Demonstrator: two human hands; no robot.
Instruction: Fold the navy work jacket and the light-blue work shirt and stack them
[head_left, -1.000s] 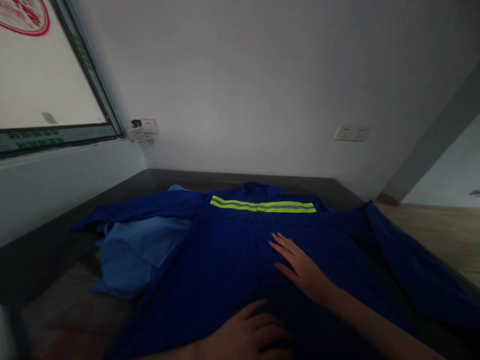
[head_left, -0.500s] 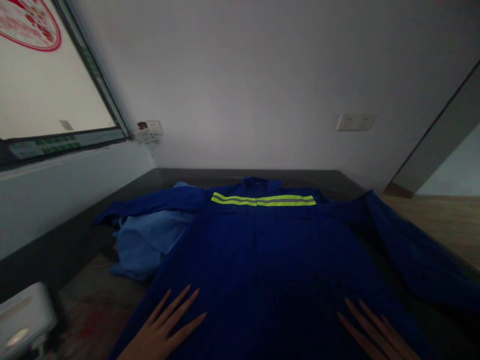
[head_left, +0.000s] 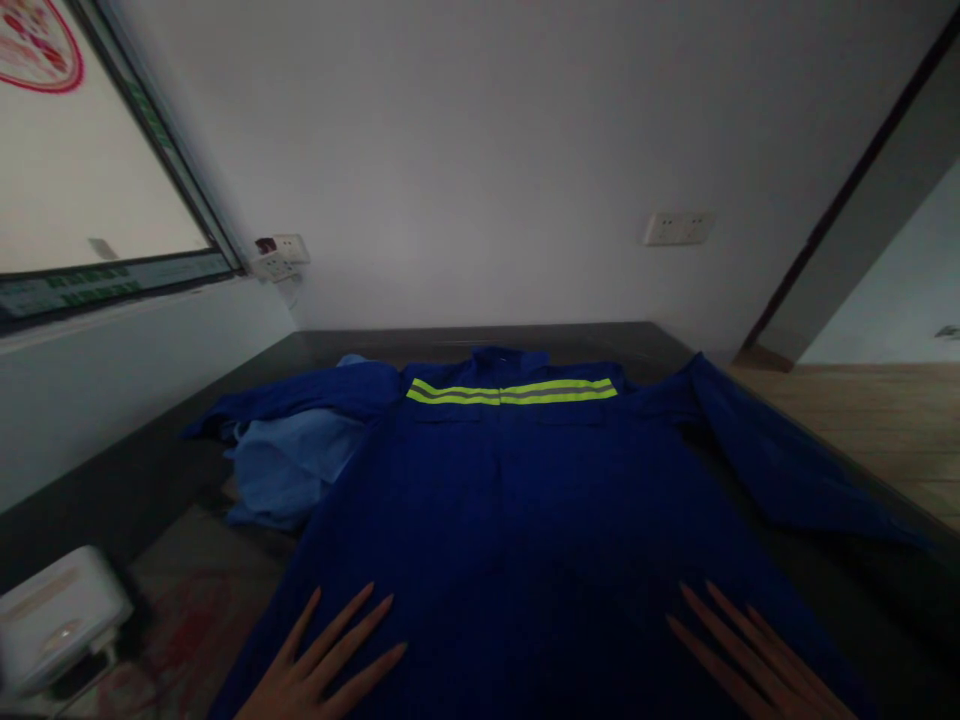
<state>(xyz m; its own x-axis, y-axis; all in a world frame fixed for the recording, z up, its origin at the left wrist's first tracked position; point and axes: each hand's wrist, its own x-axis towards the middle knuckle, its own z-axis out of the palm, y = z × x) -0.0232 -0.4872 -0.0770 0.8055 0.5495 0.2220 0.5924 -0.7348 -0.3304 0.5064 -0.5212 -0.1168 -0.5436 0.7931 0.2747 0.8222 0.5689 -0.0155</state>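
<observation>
A dark blue work jacket (head_left: pixel 525 500) with a yellow-green reflective stripe (head_left: pixel 514 392) across the chest lies spread flat on a dark table (head_left: pixel 135 500), collar away from me. My left hand (head_left: pixel 319 665) rests flat on the jacket's near left part, fingers stretched and apart. At the near right part my right hand (head_left: pixel 750 655) also lies flat on the cloth with fingers extended. The jacket's right sleeve (head_left: pixel 772 460) runs out toward the table's right edge. Neither hand holds anything.
A lighter blue garment (head_left: pixel 289 475) lies crumpled under the jacket's left sleeve. A white box-like device (head_left: pixel 56 615) sits at the near left. Wall sockets (head_left: pixel 281 258) are in the corner and another socket (head_left: pixel 675 228) on the back wall. Wooden floor (head_left: pixel 877 420) lies to the right.
A second ago both hands were near the jacket's middle, the right one further up. They have moved apart to the near left and near right parts and stayed flat.
</observation>
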